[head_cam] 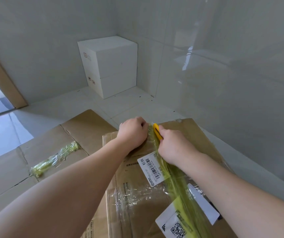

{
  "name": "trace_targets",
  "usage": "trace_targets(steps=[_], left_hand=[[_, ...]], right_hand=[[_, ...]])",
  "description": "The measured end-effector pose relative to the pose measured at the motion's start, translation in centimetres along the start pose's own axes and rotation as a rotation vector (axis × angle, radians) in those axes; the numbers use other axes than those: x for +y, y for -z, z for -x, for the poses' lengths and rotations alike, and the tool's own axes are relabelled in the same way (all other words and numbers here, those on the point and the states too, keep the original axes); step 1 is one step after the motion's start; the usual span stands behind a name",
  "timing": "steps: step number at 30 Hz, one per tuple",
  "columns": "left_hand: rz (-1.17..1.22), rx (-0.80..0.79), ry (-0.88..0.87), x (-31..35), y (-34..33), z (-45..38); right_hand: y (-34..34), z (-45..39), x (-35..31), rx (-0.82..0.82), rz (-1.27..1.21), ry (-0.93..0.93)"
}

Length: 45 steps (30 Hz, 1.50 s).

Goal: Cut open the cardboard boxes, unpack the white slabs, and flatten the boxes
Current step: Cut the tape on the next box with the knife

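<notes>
Labels on the box (137,194) at lower centre carry barcodes (152,169), a QR code (178,228) and small, mostly unreadable print. Left hand (132,133) presses curled fingers on the far edge by the yellow tape (177,186). Right hand (174,145) grips a yellow knife (157,131) on that tape. White slabs (110,66) stand stacked at upper centre.

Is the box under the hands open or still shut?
Shut: the box's top flaps lie flat under yellow tape, which the right hand's yellow knife is at.
</notes>
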<state>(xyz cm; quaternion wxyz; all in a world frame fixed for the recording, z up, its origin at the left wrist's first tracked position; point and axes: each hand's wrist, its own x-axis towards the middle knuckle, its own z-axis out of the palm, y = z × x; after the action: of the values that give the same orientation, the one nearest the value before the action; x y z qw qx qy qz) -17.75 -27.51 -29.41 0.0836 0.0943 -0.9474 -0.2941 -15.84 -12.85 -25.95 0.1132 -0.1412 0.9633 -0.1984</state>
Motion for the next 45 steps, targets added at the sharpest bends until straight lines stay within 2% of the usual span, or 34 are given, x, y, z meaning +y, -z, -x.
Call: trace_targets(steps=[14,21,45], left_hand=[[0.023,0.0,0.041,-0.2,-0.5,-0.6],[0.086,0.026,0.062,0.4,0.0,-0.5],[0.02,0.012,0.023,0.7,-0.1,0.0]], right_hand=[[-0.1,4.2,0.3,-0.034,0.065,0.021],[1.7,2.9,0.1,0.002,0.069,0.036],[0.0,9.3,1.6,-0.073,0.176,0.008]])
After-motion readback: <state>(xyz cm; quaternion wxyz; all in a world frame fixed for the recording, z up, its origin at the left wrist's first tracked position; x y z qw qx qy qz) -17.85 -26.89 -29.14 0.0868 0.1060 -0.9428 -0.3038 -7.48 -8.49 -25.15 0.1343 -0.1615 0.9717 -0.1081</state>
